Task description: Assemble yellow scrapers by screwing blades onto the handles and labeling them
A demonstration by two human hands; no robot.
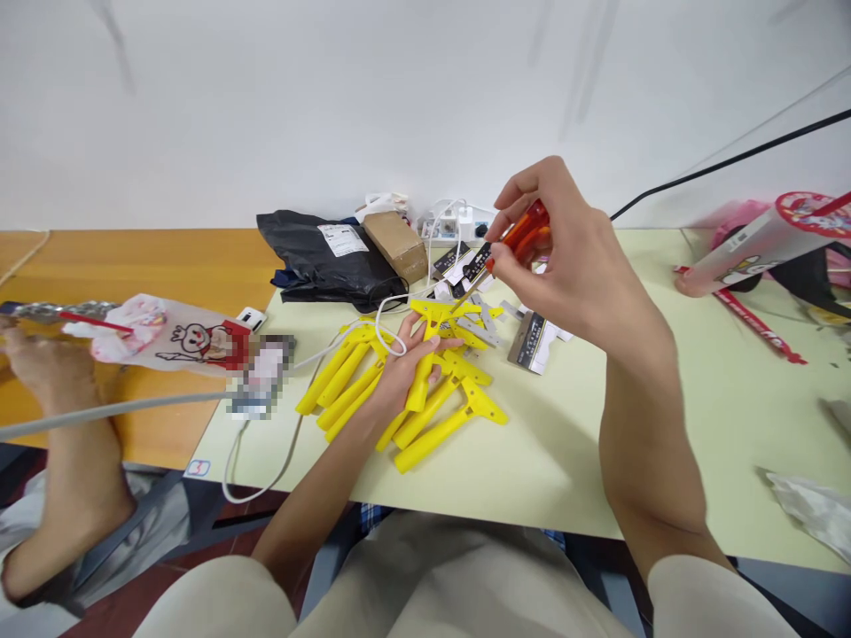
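Note:
My right hand (551, 248) is raised above the pale green board (705, 416), its fingers shut around a red-handled screwdriver (525, 235). The thin shaft slants down toward a yellow plastic T-shaped part (435, 310). My left hand (404, 377) rests on the heap, gripping a yellow plastic part (418, 385) with its fingers spread across it. Several more yellow parts (439, 430) lie beneath and around that hand, partly overlapping. The screwdriver's tip is small, and I cannot tell whether it touches the plastic.
Behind the heap lie a black plastic bag (329, 261), a cardboard box (397, 246) and a power strip (452, 226). A white cable (392, 332) crosses the yellow parts. Packaged metal pieces (532, 341) lie to the right. At left, a co-worker's hand (40, 359) is near a printed bag (163, 335).

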